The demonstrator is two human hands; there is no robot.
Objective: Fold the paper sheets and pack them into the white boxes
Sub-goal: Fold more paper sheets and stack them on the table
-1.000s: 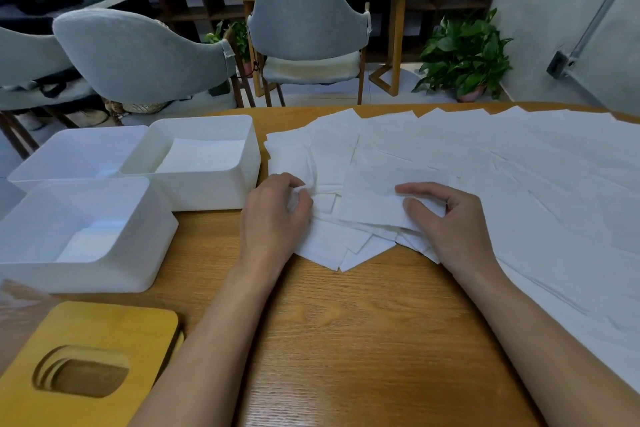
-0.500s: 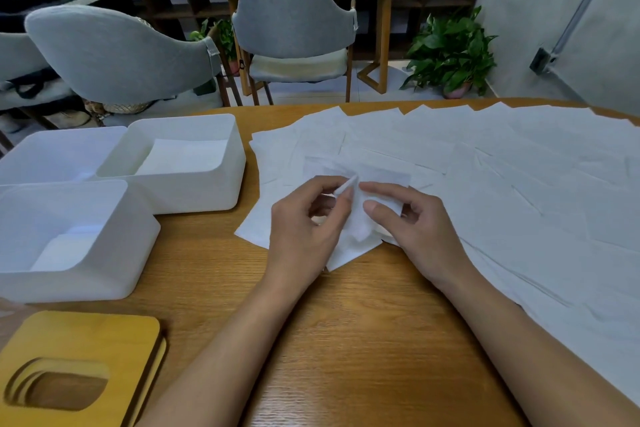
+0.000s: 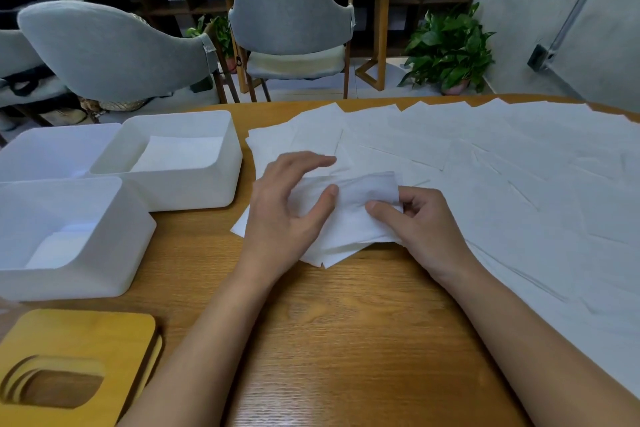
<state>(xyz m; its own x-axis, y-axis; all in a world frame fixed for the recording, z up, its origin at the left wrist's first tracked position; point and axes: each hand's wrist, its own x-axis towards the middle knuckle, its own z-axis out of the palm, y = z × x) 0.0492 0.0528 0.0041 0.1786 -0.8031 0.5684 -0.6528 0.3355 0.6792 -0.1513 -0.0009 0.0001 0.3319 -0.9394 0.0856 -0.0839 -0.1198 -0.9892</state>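
Note:
Many white paper sheets (image 3: 485, 156) lie spread over the wooden table's right and middle. One sheet (image 3: 363, 191) is folded over on the near pile. My right hand (image 3: 412, 222) pinches its right end between thumb and fingers. My left hand (image 3: 287, 204) hovers over its left part, fingers apart and curved, thumb touching the paper. Three white boxes stand at the left: the middle box (image 3: 194, 191) and the near box (image 3: 83, 274) each hold folded paper, and the far left box (image 3: 52, 149) shows nothing I can make out inside.
Stacked yellow wooden lids with an oval slot (image 3: 69, 367) lie at the near left corner. Bare wooden table (image 3: 346, 340) stretches in front of my arms. Grey chairs (image 3: 291, 17), a round table and a potted plant (image 3: 450, 48) stand beyond the far edge.
The sheet that both hands were lifting at its corner now lies folded over. My left hand has opened and spread above it, while my right hand keeps hold of the right end.

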